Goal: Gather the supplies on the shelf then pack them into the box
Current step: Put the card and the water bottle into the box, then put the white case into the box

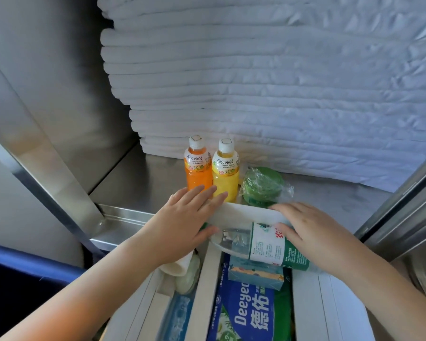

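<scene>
**Head view: shelf and box**

Left hand: flat, fingers straight, tips at the foot of the orange bottle and yellow bottle, both upright on the shelf.
Right hand: fingers relaxed, resting on the box rim and on the water bottle lying inside.

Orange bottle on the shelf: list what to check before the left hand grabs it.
1. Orange bottle upright and capped: ok.
2. Left hand empty, fingers straight, right in front of it: ok.
3. Finger room beside the yellow bottle: not ok, the two stand close together.
4. Right hand resting on the water bottle in the box: ok.
5. Free space left in the box: cannot tell.
</scene>
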Demonstrator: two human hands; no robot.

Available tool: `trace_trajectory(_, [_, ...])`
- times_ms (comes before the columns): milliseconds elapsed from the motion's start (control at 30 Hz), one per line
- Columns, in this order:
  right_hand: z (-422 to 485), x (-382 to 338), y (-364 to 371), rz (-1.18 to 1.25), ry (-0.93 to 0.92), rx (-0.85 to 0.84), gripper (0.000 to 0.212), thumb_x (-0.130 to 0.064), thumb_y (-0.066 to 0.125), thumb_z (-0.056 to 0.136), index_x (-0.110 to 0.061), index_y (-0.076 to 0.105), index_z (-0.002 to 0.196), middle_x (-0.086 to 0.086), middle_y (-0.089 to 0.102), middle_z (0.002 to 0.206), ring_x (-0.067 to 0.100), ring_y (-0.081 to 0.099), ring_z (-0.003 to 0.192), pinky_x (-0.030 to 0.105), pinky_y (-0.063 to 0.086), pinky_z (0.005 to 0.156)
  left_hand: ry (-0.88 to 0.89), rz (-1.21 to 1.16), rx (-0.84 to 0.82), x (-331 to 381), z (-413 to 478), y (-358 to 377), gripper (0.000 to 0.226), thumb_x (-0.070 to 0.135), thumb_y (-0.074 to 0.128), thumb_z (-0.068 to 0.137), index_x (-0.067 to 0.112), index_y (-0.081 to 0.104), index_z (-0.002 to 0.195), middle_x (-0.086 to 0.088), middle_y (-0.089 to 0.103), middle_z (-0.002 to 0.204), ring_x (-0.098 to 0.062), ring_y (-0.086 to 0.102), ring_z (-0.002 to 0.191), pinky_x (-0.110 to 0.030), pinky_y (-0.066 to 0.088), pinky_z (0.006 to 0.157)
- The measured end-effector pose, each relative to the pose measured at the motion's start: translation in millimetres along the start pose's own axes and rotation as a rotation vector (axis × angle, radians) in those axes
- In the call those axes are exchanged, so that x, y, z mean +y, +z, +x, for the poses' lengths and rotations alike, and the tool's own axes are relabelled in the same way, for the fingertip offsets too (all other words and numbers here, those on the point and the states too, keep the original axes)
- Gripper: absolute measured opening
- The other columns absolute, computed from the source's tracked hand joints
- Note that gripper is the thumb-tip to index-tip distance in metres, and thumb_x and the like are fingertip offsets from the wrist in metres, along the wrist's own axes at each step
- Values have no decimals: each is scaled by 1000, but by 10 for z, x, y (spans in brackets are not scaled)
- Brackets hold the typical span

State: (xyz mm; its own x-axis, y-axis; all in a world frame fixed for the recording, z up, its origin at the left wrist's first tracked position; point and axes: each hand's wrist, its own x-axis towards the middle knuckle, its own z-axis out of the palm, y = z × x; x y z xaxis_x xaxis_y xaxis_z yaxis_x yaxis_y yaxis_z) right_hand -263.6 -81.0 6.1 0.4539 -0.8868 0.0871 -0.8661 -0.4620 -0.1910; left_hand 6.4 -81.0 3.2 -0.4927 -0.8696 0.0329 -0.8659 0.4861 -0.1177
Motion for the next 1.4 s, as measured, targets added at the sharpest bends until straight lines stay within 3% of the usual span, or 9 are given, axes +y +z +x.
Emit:
trace_trajectory(100, [3,6,9,-15,0,0,40,-41,35,97,-31,36,136,-16,47,130,2,40,116,19,34,94,19,-79,25,-50,6,20,63,64,-1,88,39,-14,145,11,7,157,-11,3,144,-29,-8,111])
trace_trajectory(267, [98,-73,-152,88,-18,-1,42,-41,42,93,-35,39,135,-25,43,123,-9,42,105,10,35,83,-3,-232,147,-161,108,-80,59,58,12,92,39,11,147,15,11,155,-1,-3,139,-28,-5,110])
trace_trajectory(333, [218,-182,-276,135,-61,129,44,-38,46,89,-30,46,133,-21,47,118,-4,50,99,13,40,82,-51,-236,320,-259,194,-198,52,46,33,95,31,31,144,7,27,152,-11,20,140,-36,14,113])
trace_trajectory(400, [430,-297,-371,147,-111,265,43,-29,53,88,-24,50,130,-13,52,117,4,55,96,19,44,82,-126,-269,478,-392,312,-310,48,29,52,92,22,43,139,1,38,147,-22,40,131,-42,36,104])
trace_trajectory(533, [994,-455,-424,88,-155,305,52,-15,57,90,-20,41,139,-2,45,138,11,52,112,16,37,90,-285,-304,450,-634,573,-441,53,26,55,93,26,36,143,0,35,149,-26,50,121,-40,44,93])
trace_trajectory(667, [1337,-434,-370,142,-135,238,47,-9,54,92,-20,46,137,-1,47,137,15,52,115,16,35,89,-257,-363,345,-758,759,-421,48,29,48,97,30,36,142,3,39,147,-21,44,127,-35,41,94])
trace_trajectory(900, [1531,-324,-405,231,-110,186,36,-12,65,85,-24,62,120,-7,57,118,1,52,83,7,35,66,-240,-437,316,-809,901,-342,40,32,49,97,32,44,136,3,54,129,-20,55,110,-32,45,85])
trace_trajectory(1133, [1751,-533,-391,243,-163,151,30,-19,67,84,-25,61,113,-10,54,110,7,56,84,22,41,73,-285,-377,326,-1039,738,-318,42,28,48,97,30,42,139,1,53,130,-22,54,109,-30,43,81])
trace_trajectory(1400, [2130,-825,-281,209,-231,203,32,-20,68,84,-18,61,115,-3,57,116,1,44,86,14,30,71,-375,-348,403,-1324,626,-228,41,22,47,98,23,44,138,-3,54,130,-23,56,108,-25,39,76])
